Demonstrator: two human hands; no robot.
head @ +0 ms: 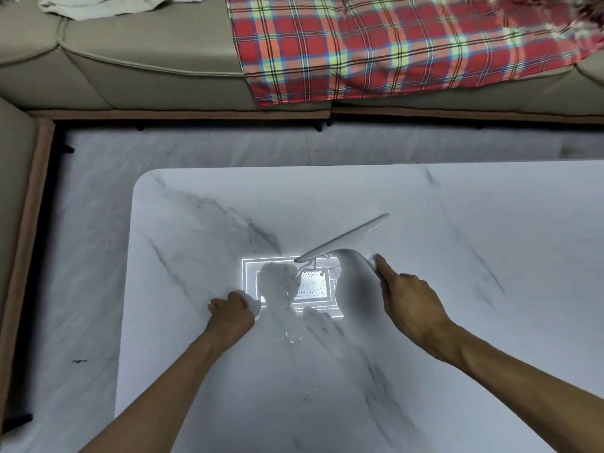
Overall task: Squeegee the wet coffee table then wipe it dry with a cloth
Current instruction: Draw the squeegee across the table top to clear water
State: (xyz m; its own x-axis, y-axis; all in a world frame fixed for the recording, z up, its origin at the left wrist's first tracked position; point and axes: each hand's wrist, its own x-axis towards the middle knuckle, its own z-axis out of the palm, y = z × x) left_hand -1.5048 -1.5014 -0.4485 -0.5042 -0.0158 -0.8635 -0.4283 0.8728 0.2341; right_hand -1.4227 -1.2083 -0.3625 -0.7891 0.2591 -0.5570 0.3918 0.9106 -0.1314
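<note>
A white marble coffee table (457, 322) fills the lower frame, with water drops and streaks near its middle where a ceiling light reflects. My right hand (410, 300) grips the handle of a white squeegee (346, 240), whose blade lies slanted on the tabletop, far end pointing up and right. My left hand (232, 310) holds a small bunched white cloth (253, 302) on the table, left of the wet patch.
A beige sofa (147, 76) runs along the far side, with a red plaid blanket (376, 44) draped over it and a pale cloth (91, 4) at the top left. Marble floor (91, 240) lies between sofa and table. The table's rounded corner is at left.
</note>
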